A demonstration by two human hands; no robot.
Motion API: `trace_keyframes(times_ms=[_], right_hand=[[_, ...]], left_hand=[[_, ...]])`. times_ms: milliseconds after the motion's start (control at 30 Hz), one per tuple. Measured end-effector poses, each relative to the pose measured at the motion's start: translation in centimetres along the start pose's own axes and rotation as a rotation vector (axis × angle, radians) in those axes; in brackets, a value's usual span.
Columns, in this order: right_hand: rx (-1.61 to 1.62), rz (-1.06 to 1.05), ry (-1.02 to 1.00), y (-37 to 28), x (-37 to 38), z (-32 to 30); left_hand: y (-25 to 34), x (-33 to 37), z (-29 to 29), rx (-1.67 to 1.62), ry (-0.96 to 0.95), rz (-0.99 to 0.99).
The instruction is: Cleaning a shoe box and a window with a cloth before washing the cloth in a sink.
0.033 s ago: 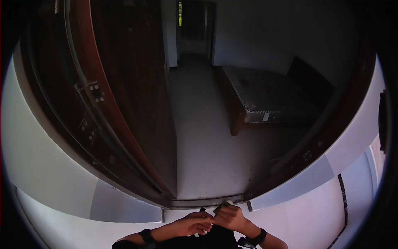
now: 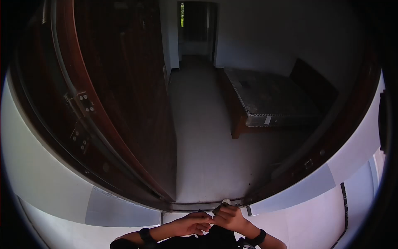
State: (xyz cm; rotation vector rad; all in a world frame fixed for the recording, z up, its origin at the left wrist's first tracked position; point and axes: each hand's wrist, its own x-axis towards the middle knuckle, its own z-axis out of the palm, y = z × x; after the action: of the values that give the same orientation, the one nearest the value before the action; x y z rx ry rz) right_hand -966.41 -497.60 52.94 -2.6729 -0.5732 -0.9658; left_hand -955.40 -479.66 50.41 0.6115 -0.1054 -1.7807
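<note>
My two hands meet low in the head view, in front of a doorway threshold (image 2: 199, 204). My right hand (image 2: 231, 218) pinches a small pale round object (image 2: 226, 202) at its fingertips; what it is cannot be made out. My left hand (image 2: 194, 225) is curled, its fingers touching the right hand's fingers. Whether it also grips the object is hidden. Each wrist wears a dark band, the left wrist's band (image 2: 145, 235) and the right wrist's band (image 2: 258, 239).
A dark wooden door (image 2: 124, 103) stands open inward on the left, with metal hinges (image 2: 85, 101) on its frame. Beyond lies a dim room with a pale floor (image 2: 207, 137), a bed with a bare mattress (image 2: 269, 99) on the right, and a far doorway (image 2: 197, 29). White walls (image 2: 41, 174) flank the opening.
</note>
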Motion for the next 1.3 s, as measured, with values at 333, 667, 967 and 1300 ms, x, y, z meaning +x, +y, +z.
trace_keyframes(times_ms=[333, 667, 967, 1300], right_hand=[[0.112, -0.075, -0.08, 34.4, 13.7, 1.2], [0.393, -0.327, -0.216, 66.8, 29.3, 16.9], [0.394, -0.322, -0.374, 99.1, 49.2, 22.3], [0.38, -0.021, -0.39, 137.0, 65.5, 32.1]], left_hand=[[26.8, 18.6, 2.5, -0.068, 0.318, 0.217], [54.1, 35.0, -12.5, -0.325, 0.277, 0.665], [89.2, 46.5, -17.4, -0.395, 0.109, 0.652], [132.9, 62.5, -30.2, 0.392, 0.263, 0.388]])
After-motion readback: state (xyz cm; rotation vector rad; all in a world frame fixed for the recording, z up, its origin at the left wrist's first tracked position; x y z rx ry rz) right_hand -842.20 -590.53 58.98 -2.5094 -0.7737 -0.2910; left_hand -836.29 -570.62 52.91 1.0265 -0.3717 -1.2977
